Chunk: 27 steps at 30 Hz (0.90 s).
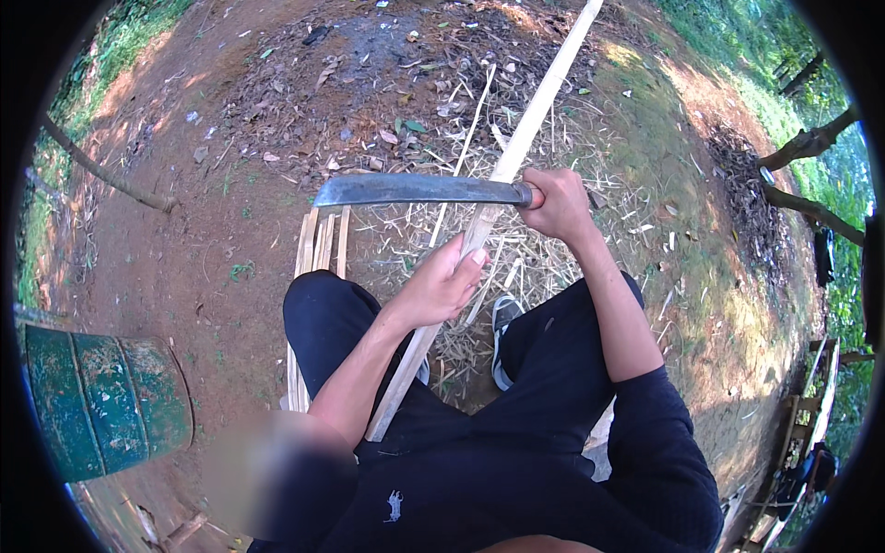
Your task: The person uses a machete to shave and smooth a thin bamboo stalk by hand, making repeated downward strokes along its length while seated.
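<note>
My left hand (444, 282) is closed around a long, pale wooden strip (542, 97), which slants from my lap up and away to the far right. In my right hand (559, 205) is the handle of a machete (415, 189), its dark blade pointing left. The blade lies across the strip, just beyond my left hand; whether its edge touches the wood I cannot tell. Several cut wooden strips (318, 244) lie together beside my left knee, partly hidden by my leg.
Wood shavings (525, 240) litter the ground between and ahead of my feet. A green metal drum (106, 401) stands at the left. Dry leaves (396, 101) cover the soil farther out. Tree branches (811, 143) and a wooden structure (793, 452) are at the right edge.
</note>
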Motion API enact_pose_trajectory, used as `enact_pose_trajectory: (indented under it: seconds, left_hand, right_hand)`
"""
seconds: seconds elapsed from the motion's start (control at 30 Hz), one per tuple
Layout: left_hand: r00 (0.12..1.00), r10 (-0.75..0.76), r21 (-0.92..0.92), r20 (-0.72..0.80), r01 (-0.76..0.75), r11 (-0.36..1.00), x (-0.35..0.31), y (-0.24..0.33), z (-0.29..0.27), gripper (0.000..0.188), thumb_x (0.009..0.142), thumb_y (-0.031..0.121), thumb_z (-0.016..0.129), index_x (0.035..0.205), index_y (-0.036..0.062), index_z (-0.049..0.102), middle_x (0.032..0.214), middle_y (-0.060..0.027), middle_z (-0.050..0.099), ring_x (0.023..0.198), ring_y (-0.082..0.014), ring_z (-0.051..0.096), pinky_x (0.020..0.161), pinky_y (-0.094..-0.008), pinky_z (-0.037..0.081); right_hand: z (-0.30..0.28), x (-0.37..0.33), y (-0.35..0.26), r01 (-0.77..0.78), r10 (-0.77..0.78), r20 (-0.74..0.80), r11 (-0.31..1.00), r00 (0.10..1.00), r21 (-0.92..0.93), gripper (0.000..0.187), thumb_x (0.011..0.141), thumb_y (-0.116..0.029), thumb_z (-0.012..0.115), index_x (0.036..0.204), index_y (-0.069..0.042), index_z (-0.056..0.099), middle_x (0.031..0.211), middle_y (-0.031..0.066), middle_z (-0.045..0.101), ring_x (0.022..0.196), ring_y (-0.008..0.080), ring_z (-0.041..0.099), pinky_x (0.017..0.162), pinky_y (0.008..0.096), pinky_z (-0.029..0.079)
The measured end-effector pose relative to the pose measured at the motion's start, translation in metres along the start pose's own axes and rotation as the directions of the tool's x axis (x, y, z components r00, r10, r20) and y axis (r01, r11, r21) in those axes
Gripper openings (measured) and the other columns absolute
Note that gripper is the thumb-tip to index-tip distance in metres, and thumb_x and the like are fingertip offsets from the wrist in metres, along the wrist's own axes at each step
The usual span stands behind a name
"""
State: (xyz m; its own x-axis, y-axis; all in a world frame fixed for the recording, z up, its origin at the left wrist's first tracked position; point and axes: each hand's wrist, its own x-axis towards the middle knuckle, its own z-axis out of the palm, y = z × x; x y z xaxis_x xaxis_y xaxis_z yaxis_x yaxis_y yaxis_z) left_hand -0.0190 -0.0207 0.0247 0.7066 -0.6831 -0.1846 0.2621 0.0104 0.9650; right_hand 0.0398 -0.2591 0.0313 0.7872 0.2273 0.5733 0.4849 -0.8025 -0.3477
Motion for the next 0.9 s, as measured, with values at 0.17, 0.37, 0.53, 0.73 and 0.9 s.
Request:
enact_pose_trajectory:
  seconds: [0.17, 0.37, 0.53, 0.73, 0.9]
  left_hand:
    - [0.997, 0.079, 0.105, -0.026, -0.076, 0.992, 0.001, -0.008, 0.001, 0.024, 0.108, 0.03, 0.042, 0.114, 0.0076, 0.046, 0.063, 0.0061, 0.037, 0.044, -0.0022, 0.031, 0.038, -0.0209, 0.028]
    - [1.0, 0.018, 0.053, -0.025, -0.017, 0.998, -0.003, 0.007, -0.002, 0.019, 0.107, 0.023, 0.043, 0.11, 0.005, 0.048, 0.066, 0.006, 0.04, 0.05, -0.0023, 0.038, 0.044, -0.0227, 0.032]
    - [1.0, -0.028, -0.009, -0.01, 0.028, 1.0, -0.005, 0.005, 0.005, 0.018, 0.107, 0.023, 0.044, 0.108, 0.0057, 0.048, 0.066, 0.0057, 0.041, 0.045, -0.0024, 0.037, 0.038, -0.0233, 0.032]
    - [1.0, 0.006, 0.062, -0.025, -0.004, 0.998, 0.002, -0.004, 0.002, 0.023, 0.108, 0.029, 0.042, 0.112, 0.0069, 0.046, 0.063, 0.0065, 0.036, 0.043, -0.0016, 0.031, 0.037, -0.0212, 0.027]
    - [0.998, 0.06, 0.145, -0.032, -0.055, 0.988, 0.004, -0.005, -0.004, 0.021, 0.107, 0.025, 0.044, 0.106, 0.0043, 0.049, 0.066, 0.0048, 0.044, 0.052, -0.0042, 0.041, 0.047, -0.0256, 0.034]
  right_hand:
    - [-0.001, -0.002, -0.001, -0.021, 0.021, 0.034, 1.0, 0.999, -0.004, 0.015, 0.062, -0.011, 0.065, 0.061, -0.005, 0.05, 0.053, 0.0152, 0.051, 0.052, 0.0381, 0.056, 0.05, 0.0457, 0.044]
    - [0.005, 0.003, 0.016, -0.04, 0.04, 0.0, 0.998, 0.999, -0.048, 0.013, 0.067, -0.013, 0.064, 0.062, -0.007, 0.054, 0.052, 0.014, 0.052, 0.049, 0.0346, 0.057, 0.049, 0.0425, 0.046]
    - [-0.013, 0.011, 0.045, -0.191, 0.185, -0.081, 0.979, 0.979, -0.07, 0.016, 0.075, -0.017, 0.063, 0.062, -0.01, 0.059, 0.05, 0.0113, 0.055, 0.046, 0.0293, 0.06, 0.05, 0.0395, 0.05]
    - [-0.007, 0.003, 0.008, -0.057, 0.055, 0.063, 0.998, 0.997, 0.039, 0.015, 0.067, -0.011, 0.067, 0.061, -0.003, 0.055, 0.051, 0.0165, 0.051, 0.048, 0.0354, 0.055, 0.05, 0.0411, 0.045]
    - [-0.001, 0.002, 0.0, -0.076, 0.069, 0.082, 0.993, 0.994, 0.086, 0.019, 0.066, -0.01, 0.067, 0.058, -0.003, 0.051, 0.051, 0.0176, 0.049, 0.05, 0.0384, 0.054, 0.049, 0.0423, 0.043]
